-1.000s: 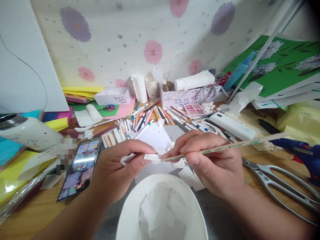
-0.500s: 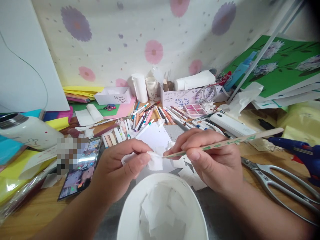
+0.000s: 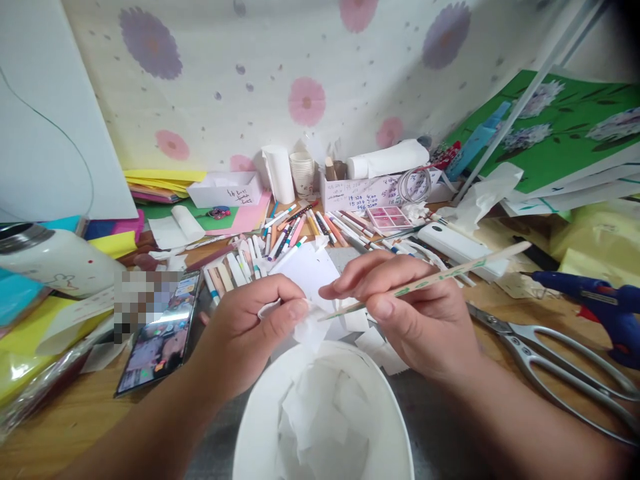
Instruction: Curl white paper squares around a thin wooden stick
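Note:
My left hand (image 3: 250, 327) pinches a small piece of thin white paper (image 3: 311, 328) between thumb and forefinger, just above the far rim of a white tub (image 3: 245, 427). In my right hand (image 3: 415, 307) is a thin wooden stick (image 3: 450, 272) with green marks, held between thumb and fingers. The stick slants down to the left, its tip at the paper's right edge. Crumpled white paper pieces (image 3: 320, 413) lie inside the tub. Behind it, more cut white paper squares (image 3: 383, 350) rest partly hidden by my right hand.
At right lie metal scissors (image 3: 540, 360) and a blue glue gun (image 3: 590, 293). A phone (image 3: 160, 340) and a white bottle (image 3: 55, 260) are at left. Many markers (image 3: 295, 233) spread behind my hands, before a white box with handwriting (image 3: 370, 193).
The stick has shifted left and its tip a little lower against the paper. My right fingers have lifted and spread slightly. The paper now hangs lower, still in my left hand.

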`<state>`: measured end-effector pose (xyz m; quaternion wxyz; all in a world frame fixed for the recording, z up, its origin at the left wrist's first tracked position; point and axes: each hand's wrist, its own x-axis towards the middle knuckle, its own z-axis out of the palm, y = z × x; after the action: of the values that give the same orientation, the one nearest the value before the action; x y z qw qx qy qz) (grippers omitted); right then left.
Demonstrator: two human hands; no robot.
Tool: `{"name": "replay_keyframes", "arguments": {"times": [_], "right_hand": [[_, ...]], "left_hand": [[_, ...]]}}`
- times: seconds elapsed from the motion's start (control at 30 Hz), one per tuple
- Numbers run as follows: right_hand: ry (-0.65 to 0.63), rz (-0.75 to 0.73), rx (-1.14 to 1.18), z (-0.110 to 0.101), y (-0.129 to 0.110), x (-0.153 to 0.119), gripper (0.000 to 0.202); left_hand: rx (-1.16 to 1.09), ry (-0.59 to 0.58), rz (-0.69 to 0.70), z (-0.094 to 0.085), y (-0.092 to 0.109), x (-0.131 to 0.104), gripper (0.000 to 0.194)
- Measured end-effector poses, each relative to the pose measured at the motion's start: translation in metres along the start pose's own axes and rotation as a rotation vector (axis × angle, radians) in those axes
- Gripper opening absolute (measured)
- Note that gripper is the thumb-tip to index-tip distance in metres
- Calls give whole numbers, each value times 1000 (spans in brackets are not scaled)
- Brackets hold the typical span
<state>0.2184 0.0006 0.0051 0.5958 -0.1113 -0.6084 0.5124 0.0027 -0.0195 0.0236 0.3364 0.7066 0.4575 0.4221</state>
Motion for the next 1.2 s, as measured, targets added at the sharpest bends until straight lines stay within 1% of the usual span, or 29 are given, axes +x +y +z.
{"name": "replay_keyframes", "arguments": {"times": [0.13,0.3,0.43,0.47,0.5,0.53,0.57,0.6,0.63,0.67,0.7,0.73,0.87,0.93,0.97,1.03,1.13,1.2], "right_hand": [[-30,-2,-42,4,-3,1,9],[4,-60,-146,9,-3,2,10],[36,-15,-101,6,-2,2,7],[12,9,-66,4,-4,2,6],[-24,34,-22,2,-6,3,6],[-133,77,-5,-1,-9,4,6],[-280,121,-25,-3,-12,5,6],[-401,140,-65,-5,-14,6,6],[-472,143,-101,-6,-16,7,6],[-496,140,-126,-8,-17,7,6],[-473,132,-135,-8,-17,8,6],[-420,128,-128,-9,-16,8,5],[-149,105,-85,-8,-3,5,5],[-25,67,-110,-8,4,4,6],[11,59,-140,-7,6,4,8],[33,54,-221,-5,10,4,12],[1,58,-329,-2,13,5,16],[-17,64,-379,0,15,6,16]], "left_hand": [[1,-12,10,2,3,2,26],[-49,-19,19,3,1,1,29],[-176,8,-33,2,-9,0,34],[-209,20,-52,3,-10,1,35],[-243,31,-72,4,-12,2,35],[-293,40,-101,5,-12,3,35],[-356,46,-136,6,-12,5,34],[-421,49,-172,7,-12,6,34],[-482,48,-207,8,-11,8,35],[-541,44,-242,9,-11,9,37],[-594,37,-280,9,-10,10,39],[-642,34,-321,9,-9,11,41],[-822,38,-514,8,-8,13,36],[-876,45,-548,8,-8,14,39],[-906,49,-557,9,-8,15,41],[-972,71,-582,11,-8,16,39],[-1033,123,-639,16,-7,17,29],[-1041,153,-662,19,-6,17,29]]}}
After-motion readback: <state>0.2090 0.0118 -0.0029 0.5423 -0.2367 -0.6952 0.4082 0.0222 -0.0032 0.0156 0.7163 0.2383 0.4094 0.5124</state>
